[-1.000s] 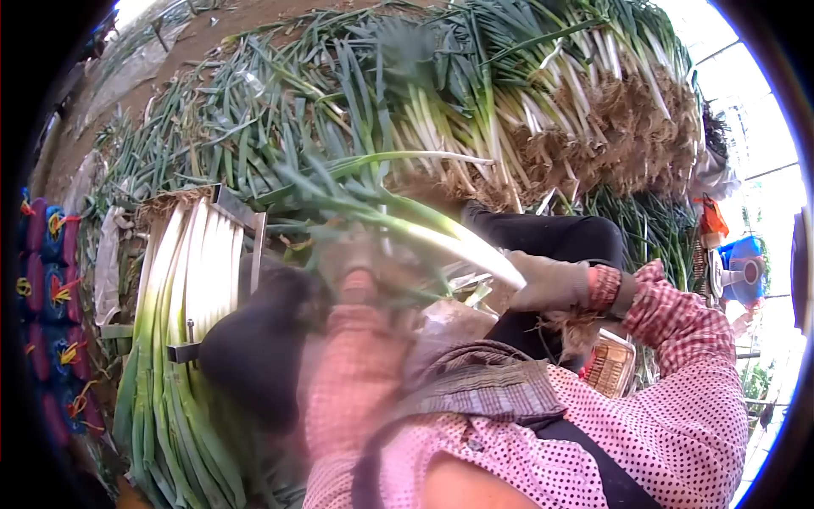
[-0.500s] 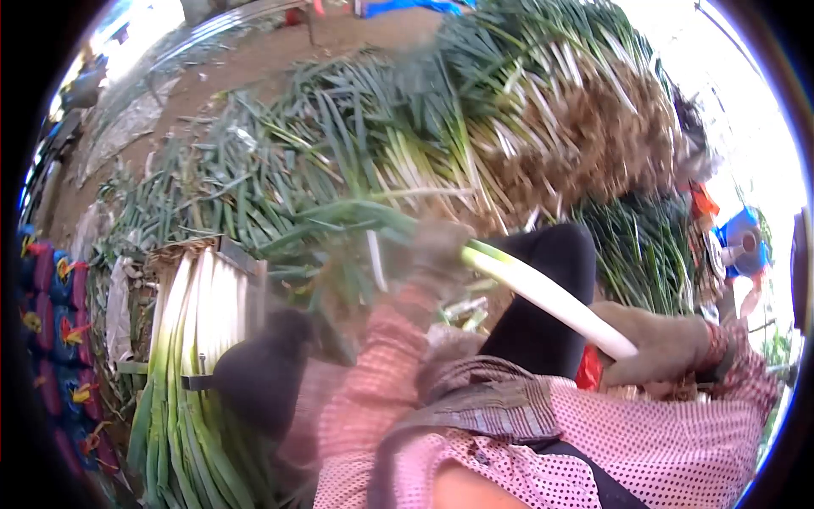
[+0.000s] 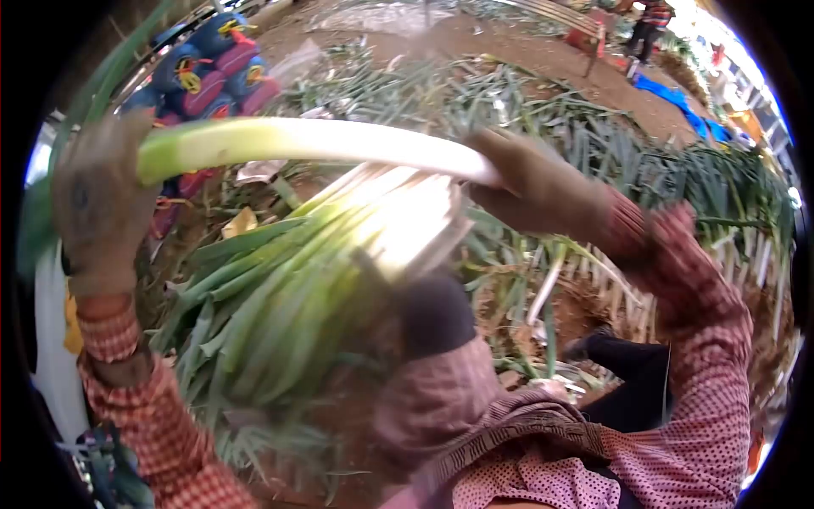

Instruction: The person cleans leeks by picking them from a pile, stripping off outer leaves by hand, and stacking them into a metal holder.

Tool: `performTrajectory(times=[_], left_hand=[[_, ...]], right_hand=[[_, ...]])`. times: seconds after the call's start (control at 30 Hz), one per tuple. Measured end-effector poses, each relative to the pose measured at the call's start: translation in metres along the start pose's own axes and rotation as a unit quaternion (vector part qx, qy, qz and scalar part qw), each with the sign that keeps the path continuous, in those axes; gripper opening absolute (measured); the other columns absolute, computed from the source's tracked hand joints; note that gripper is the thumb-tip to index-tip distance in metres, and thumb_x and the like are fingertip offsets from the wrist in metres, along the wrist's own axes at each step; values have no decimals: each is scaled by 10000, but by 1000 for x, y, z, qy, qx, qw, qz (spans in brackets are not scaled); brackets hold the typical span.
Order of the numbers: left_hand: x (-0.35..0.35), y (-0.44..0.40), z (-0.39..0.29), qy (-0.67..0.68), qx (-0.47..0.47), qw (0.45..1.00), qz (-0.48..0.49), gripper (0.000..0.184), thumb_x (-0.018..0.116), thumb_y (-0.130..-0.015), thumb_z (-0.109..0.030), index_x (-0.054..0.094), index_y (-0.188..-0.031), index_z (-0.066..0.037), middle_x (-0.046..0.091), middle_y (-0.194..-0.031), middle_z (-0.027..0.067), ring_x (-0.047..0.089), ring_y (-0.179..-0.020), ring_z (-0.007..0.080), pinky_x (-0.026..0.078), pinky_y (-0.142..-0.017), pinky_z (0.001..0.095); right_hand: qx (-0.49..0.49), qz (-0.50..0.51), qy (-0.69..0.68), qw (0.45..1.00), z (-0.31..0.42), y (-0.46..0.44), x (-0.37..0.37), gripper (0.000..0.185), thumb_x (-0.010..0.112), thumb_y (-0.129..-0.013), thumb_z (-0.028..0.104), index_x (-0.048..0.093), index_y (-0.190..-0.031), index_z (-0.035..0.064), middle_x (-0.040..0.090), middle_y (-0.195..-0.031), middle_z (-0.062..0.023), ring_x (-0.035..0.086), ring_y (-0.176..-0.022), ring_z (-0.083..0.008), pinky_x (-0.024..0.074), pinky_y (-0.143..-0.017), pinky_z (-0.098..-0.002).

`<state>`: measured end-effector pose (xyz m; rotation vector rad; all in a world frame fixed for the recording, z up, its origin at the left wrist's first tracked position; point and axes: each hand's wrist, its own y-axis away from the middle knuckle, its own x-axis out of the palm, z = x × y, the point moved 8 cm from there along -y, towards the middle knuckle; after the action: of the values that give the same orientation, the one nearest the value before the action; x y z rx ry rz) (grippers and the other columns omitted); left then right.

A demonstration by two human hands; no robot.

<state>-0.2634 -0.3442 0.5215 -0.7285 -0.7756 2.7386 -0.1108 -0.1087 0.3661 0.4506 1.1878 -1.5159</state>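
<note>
A long leek (image 3: 297, 140) with a thick white stalk stretches across the view, held up in both gloved hands. My left hand (image 3: 103, 199) is closed round its green part at the far left, and dark green leaves trail beyond it. At the white end my right hand (image 3: 530, 182) has its fingers wrapped round the stalk; the tip is hidden in the glove. Below the held leek lies a bundle of leeks (image 3: 280, 297), white ends toward the upper right, green leaves spreading lower left. A flat-sided holder (image 3: 441, 250) borders the bundle's white ends; it is blurred.
Blue and maroon bundles with yellow ties (image 3: 208, 72) are stacked at the upper left. Loose leeks and leaves (image 3: 593, 136) cover the ground behind and to the right. A blue sheet (image 3: 678, 102) and another person (image 3: 651, 25) are farther back. My dark-clad knee (image 3: 437, 314) is beside the holder.
The view has swung left. The leek has moved from over the right leg to above the bundle. My left hand has moved far left; both hands still grip the leek.
</note>
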Motion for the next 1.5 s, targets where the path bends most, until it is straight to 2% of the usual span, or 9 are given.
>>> performTrajectory(times=[0.37,0.43,0.47,0.57,0.73,0.97,1.23,1.33,1.5], left_hand=[[320,207,-99,127,-206,732,636,276,625,-851,-306,669,-991,-73,701,-1034,200,673,-1008,373,524,-877,440],[319,208,-108,175,-180,711,657,375,686,-816,-388,663,-999,-62,690,-1055,218,666,-1010,378,523,-873,443],[325,212,-111,193,-169,706,661,404,699,-805,-408,664,-1019,-67,688,-1065,215,664,-1014,378,523,-873,443],[335,208,-117,245,-158,689,663,448,726,-800,-429,656,-1053,-66,683,-1065,203,651,-1017,380,515,-871,443],[347,205,-141,300,-197,669,650,444,735,-830,-430,658,-1078,-69,687,-1021,209,639,-1003,395,505,-866,450],[380,232,-147,344,-189,650,651,541,755,-798,-467,657,-1182,-98,690,-1050,209,645,-1005,395,509,-872,442],[377,255,-89,474,6,686,553,363,549,-949,-228,563,-1287,-95,616,-1209,240,538,-1219,340,434,-1027,419],[364,287,-55,390,-169,468,775,333,404,-998,-202,522,-1281,-73,622,-1179,265,570,-1181,369,431,-1032,435],[326,348,-18,250,-78,565,782,323,347,-1011,-239,573,-1186,-88,651,-1125,250,628,-1074,414,476,-954,470]], right_hand=[[144,190,48,970,-246,-205,290,254,572,-952,192,644,-1194,167,696,-938,-82,693,-805,-224,580,-734,-336],[442,172,-217,853,-283,-182,305,242,555,-969,241,647,-1185,185,681,-906,-65,681,-783,-205,578,-721,-324],[73,241,79,965,-264,-205,309,242,544,-988,280,645,-1160,145,657,-831,-58,667,-744,-180,577,-686,-316],[409,267,-54,871,-294,-194,285,207,543,-989,229,642,-1135,121,653,-796,-63,650,-701,-171,577,-678,-324],[41,143,237,960,-296,-210,311,214,635,-899,159,696,-1105,163,675,-770,-54,658,-807,-218,515,-847,-389],[181,158,126,963,-268,-204,319,338,465,-965,130,651,-1238,207,686,-1140,-97,508,-1309,-314,80,-1194,-617],[164,127,104,973,-280,-197,337,219,563,-885,135,623,-1095,163,632,-1152,-140,599,-1154,-305,144,-1162,-601],[185,163,166,955,-279,-197,335,259,483,-923,111,596,-1134,211,626,-1174,-130,594,-1166,-299,132,-1179,-564],[196,175,172,949,-279,-195,338,292,455,-932,110,563,-1165,249,600,-1204,-130,554,-1221,-330,89,-1203,-524]])
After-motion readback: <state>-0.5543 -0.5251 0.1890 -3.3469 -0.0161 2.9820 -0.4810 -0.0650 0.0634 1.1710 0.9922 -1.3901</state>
